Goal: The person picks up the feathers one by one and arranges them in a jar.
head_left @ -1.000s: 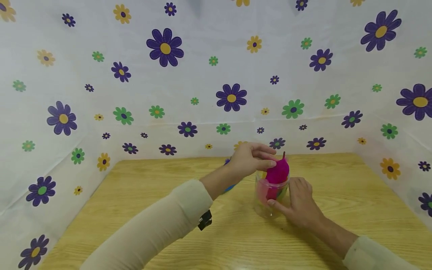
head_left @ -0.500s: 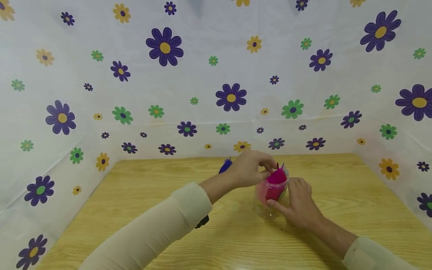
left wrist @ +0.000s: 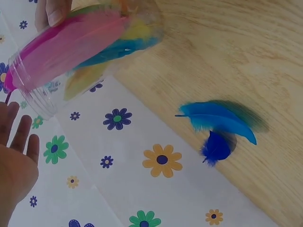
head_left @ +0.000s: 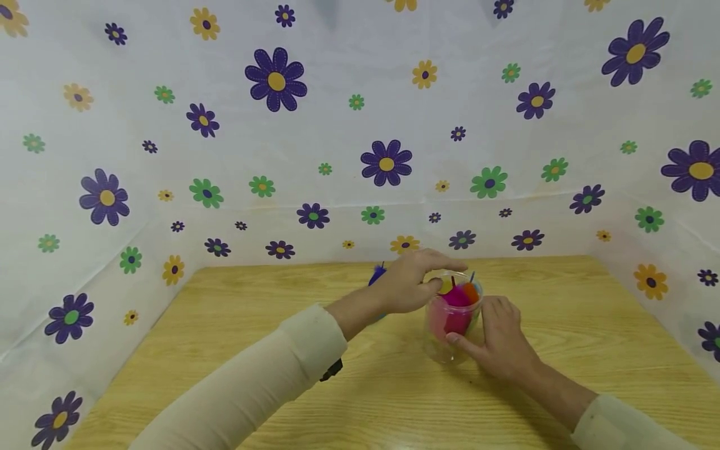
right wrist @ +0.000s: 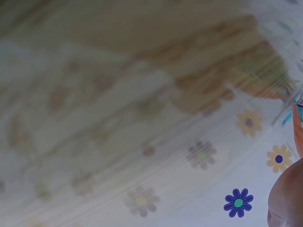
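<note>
A clear jar (head_left: 444,350) stands on the table, and my right hand (head_left: 503,340) grips its side, the thumb across the front. Inside it are a magenta feather (head_left: 458,319), an orange feather (head_left: 470,292) and a yellow one, some tips near the rim. In the left wrist view a blue feather (left wrist: 118,51) also shows through the wall. My left hand (head_left: 407,281) is at the mouth of the jar, fingers extended and nothing held. From its wrist view, the left hand (left wrist: 16,175) appears apart from the magenta feather's quill. The right wrist view is mostly blurred.
On the table, beyond my left wrist, lie a light blue feather (left wrist: 222,118) and a small dark blue feather (left wrist: 218,147). Behind the wooden table (head_left: 253,312) hangs a white cloth (head_left: 337,125) printed with flowers, which also encloses both sides.
My left hand has lowered the magenta feather into the jar and let go of it; its fingers have straightened and drawn slightly left. The right hand stays on the jar.
</note>
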`<state>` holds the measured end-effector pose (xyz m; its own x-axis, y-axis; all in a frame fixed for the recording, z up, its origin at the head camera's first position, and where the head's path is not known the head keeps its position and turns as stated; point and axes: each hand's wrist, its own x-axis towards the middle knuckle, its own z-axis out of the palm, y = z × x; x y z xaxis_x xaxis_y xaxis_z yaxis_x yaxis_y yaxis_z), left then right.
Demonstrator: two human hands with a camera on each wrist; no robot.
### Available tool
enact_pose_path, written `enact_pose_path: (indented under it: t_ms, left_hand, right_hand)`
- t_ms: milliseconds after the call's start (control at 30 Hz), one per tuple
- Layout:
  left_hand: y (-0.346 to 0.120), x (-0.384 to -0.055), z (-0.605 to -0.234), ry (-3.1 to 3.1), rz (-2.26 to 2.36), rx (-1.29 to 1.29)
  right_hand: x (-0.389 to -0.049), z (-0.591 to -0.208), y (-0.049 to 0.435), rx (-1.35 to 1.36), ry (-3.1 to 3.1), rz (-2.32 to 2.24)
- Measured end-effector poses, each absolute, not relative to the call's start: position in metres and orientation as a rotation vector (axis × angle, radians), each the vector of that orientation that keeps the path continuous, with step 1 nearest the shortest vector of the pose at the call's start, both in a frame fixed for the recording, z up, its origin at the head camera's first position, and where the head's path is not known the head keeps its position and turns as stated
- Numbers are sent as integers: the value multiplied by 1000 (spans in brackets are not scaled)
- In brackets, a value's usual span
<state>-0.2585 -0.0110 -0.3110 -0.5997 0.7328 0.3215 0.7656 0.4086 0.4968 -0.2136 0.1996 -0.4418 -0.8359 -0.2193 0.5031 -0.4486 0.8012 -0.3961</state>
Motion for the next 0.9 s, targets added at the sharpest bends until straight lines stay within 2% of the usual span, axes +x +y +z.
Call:
enact_pose_path:
  t_ms: [133, 367, 567, 900]
  left_hand:
    - [-14, -257, -315, -2577, -955, -1415]
    - [-25, -258, -334, -2542, -565, -1585]
    - [-41, -265, -342, -2573, -854, -1322]
    - [-74, -283, -368, -2652, 124, -1268]
  right_hand:
    - [-215, -443, 200, 507, -2535, 707]
    - [-214, -442, 200, 517, -2531, 714]
    - [-213, -441, 202, 486, -2566, 697]
    - [-211, -441, 201, 466, -2572, 696]
